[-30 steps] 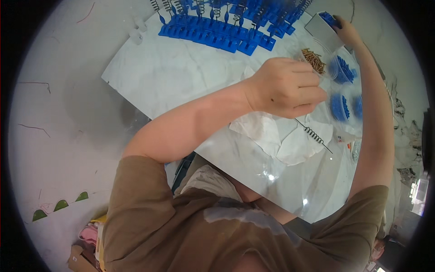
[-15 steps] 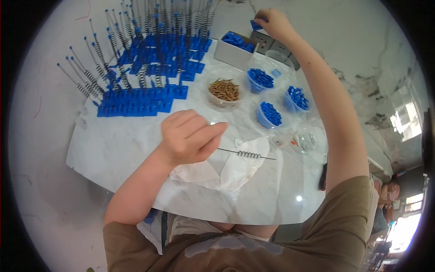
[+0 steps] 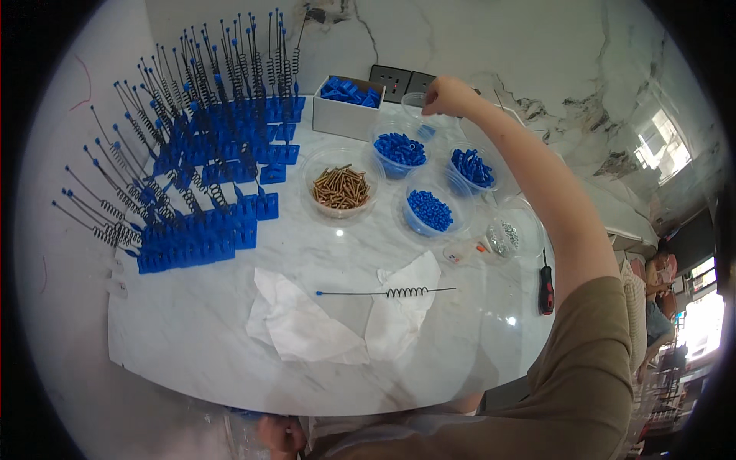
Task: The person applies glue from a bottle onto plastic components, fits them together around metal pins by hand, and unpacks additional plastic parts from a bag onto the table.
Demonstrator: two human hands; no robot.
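My right hand [image 3: 452, 98] reaches to the back of the table, fingers pinched together at a clear round tub [image 3: 415, 100] with a little blue in it. What the fingers hold, if anything, is hidden. My left hand [image 3: 280, 435] is low at the bottom edge, below the table's front edge, dark and partly cut off, its fingers unclear. On the table in front of me lies a thin metal rod with a coil spring [image 3: 407, 292] and a blue tip at its left end. It crosses a white paper sheet [image 3: 396, 326]; another crumpled white sheet [image 3: 307, 326] lies beside it.
Rows of blue bases with upright sprung rods [image 3: 188, 238] fill the left. A white box [image 3: 346, 119] holds blue parts. Tubs hold brass-coloured screws [image 3: 340, 188], blue caps [image 3: 429, 211], blue sleeves [image 3: 399, 151] and small silvery pieces [image 3: 503, 239]. A screwdriver [image 3: 546, 290] lies right.
My left hand has left the tabletop and dropped below its front edge, uncovering the rod's blue tip. My right hand has come from beside the sockets, where it held a blue piece, to the clear tub.
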